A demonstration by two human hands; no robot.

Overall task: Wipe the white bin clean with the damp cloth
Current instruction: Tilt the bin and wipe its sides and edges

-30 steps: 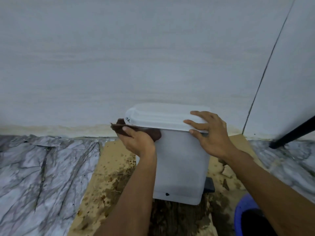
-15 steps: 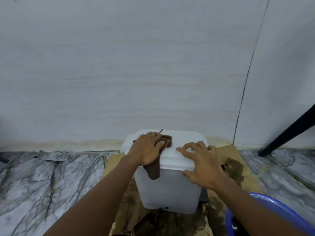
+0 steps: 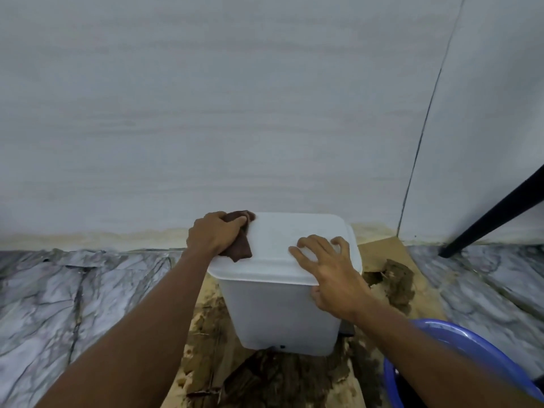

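A white bin (image 3: 282,313) with a closed lid stands on stained cardboard against the wall. My left hand (image 3: 213,235) grips a brown damp cloth (image 3: 240,247) and presses it on the lid's far left corner. Part of the cloth is hidden under the hand. My right hand (image 3: 329,275) holds the lid's near right edge, with its fingers bent on top of the lid and the thumb down on the bin's front.
Wet, dirty cardboard (image 3: 379,254) lies under the bin on a marble floor (image 3: 73,295). A blue basin (image 3: 459,348) sits at the lower right. A black slanted leg (image 3: 494,213) stands at the right. The wall (image 3: 265,113) is directly behind the bin.
My left hand has slid the cloth from the middle of the lid's top to its far left corner. My right hand stays on the near right edge.
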